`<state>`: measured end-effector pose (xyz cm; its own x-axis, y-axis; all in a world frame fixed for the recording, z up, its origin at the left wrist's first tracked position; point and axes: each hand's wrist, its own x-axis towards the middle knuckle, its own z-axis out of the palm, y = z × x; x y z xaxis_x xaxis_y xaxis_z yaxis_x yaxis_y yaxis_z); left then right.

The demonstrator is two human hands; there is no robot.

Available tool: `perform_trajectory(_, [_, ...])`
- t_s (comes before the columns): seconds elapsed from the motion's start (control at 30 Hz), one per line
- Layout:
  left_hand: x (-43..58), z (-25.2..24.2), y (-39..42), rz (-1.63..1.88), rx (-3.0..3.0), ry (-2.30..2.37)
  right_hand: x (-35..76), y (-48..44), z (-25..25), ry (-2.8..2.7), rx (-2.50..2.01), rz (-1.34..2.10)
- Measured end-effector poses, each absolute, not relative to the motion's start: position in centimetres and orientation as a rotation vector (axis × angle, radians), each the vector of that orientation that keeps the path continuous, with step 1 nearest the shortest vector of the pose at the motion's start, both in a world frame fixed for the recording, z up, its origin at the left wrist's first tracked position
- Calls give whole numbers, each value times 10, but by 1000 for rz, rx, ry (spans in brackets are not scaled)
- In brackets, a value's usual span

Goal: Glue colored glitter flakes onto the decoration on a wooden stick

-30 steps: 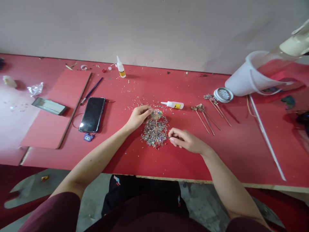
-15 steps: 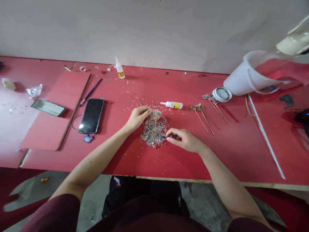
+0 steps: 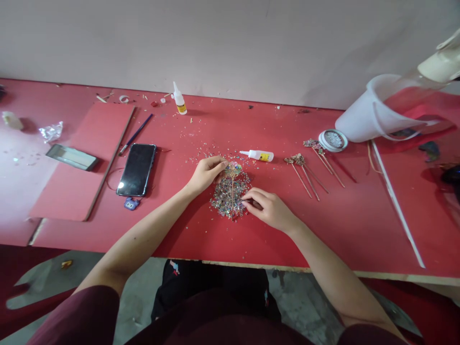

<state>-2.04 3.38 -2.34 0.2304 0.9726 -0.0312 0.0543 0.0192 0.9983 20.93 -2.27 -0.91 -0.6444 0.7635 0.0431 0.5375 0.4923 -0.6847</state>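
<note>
Several pins (image 3: pixel 297 160) look finished; the left hand (image 3: pixel 205 176) pinches another pin (image 3: pixel 232 189) by its colourful head (image 3: pixel 235 167), completeness unclear; the right hand (image 3: pixel 269 209) grips a dark tool (image 3: pixel 247 201) by the flakes (image 3: pixel 223 200).

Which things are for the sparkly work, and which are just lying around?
Seem part of the work:
- ornate pin, held by the left hand
- thin dark tool, in the right hand
- shiny flakes under the pin
- other pins, probably

Probably just lying around:
- phone
- crumpled shiny wrap
- paintbrush, though hard to be sure
</note>
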Motion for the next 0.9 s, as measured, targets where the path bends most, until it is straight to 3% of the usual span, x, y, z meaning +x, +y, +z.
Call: perform_trajectory(0.9, [-21, -24, 34, 999, 1324, 1082, 214, -21, -8, -2429, -1090, 917])
